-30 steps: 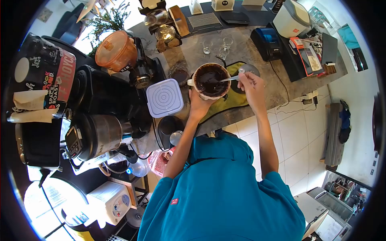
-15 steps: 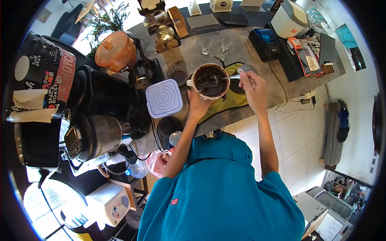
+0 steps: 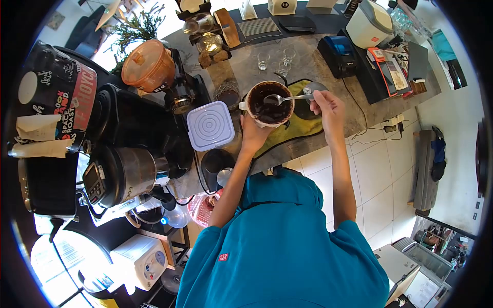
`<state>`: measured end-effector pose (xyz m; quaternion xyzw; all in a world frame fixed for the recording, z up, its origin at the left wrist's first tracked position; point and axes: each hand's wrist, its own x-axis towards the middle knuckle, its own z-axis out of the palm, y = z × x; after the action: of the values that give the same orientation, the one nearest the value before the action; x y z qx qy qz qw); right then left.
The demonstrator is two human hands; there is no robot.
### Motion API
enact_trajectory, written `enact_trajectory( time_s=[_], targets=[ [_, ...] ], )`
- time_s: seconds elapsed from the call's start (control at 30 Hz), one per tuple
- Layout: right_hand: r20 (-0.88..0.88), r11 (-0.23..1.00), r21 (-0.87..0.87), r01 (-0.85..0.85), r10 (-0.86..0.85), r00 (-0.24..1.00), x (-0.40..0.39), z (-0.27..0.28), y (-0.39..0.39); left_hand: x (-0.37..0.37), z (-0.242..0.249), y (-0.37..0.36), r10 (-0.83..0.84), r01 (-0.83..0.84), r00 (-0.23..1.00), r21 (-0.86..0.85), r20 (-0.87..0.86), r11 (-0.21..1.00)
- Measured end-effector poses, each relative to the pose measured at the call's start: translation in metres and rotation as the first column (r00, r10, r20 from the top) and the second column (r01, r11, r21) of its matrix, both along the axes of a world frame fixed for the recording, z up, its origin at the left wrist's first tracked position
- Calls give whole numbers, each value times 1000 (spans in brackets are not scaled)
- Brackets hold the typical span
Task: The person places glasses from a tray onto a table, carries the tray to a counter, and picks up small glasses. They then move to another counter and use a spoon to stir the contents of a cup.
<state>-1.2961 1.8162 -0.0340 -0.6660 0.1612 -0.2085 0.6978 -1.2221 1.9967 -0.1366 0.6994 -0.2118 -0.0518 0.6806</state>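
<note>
A white cup (image 3: 262, 123) with dark brown contents and smears round its inner wall is held over the counter. Wrapped under its near left side is my left hand (image 3: 254, 134). My right hand (image 3: 328, 109) pinches the handle of a metal spoon (image 3: 295, 97), whose bowl is inside the cup, just over the dark contents. Beneath the cup and to its right lies a green cloth (image 3: 303, 128). A lidded container with a pale lid (image 3: 210, 125) sits left of the cup, and a glass (image 3: 227, 95) stands behind that lid.
Small glasses (image 3: 262, 61) stand behind the cup. At the left are a black grinder (image 3: 179, 102), an orange container (image 3: 149, 66) and a large steel-sided machine (image 3: 133, 172). A black printer (image 3: 339, 56) and a red-edged device (image 3: 386, 77) are at the right.
My right hand has shifted slightly right and down with the spoon. The spoon's bowl shows more clearly and its handle reaches farther right. My left hand and the cup have hardly moved.
</note>
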Motion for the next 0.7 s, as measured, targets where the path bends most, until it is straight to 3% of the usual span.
enact_trajectory(
  time_s=[0.1,0.17,0.23,0.4,0.47,0.57,0.7],
  targets=[
    [1,987,-155,33,-33,999,-1,7,2,1,-4,1,-16,15,1000,-15,-11,1000],
    [-54,934,-354,46,-69,996,-2,6,1,2,-11,3,-18,19,1000,9,-21,1000],
    [-67,936,-349,37,-64,996,-3,7,8,3,-10,3,-9,9,1000,93,3,996],
    [-106,963,-269,-20,-9,994,0,-5,9,1,-3,3,-8,7,1000,67,10,998],
    [-79,991,-132,-23,12,997,1,-9,7,2,-2,3,-4,2,1000,70,27,998],
    [-30,997,-81,-5,3,1000,0,0,7,1,6,3,-48,48,999,14,-24,999],
    [11,991,-130,-4,5,1000,-3,16,8,3,1,3,-32,33,999,38,-14,999]
  ],
)
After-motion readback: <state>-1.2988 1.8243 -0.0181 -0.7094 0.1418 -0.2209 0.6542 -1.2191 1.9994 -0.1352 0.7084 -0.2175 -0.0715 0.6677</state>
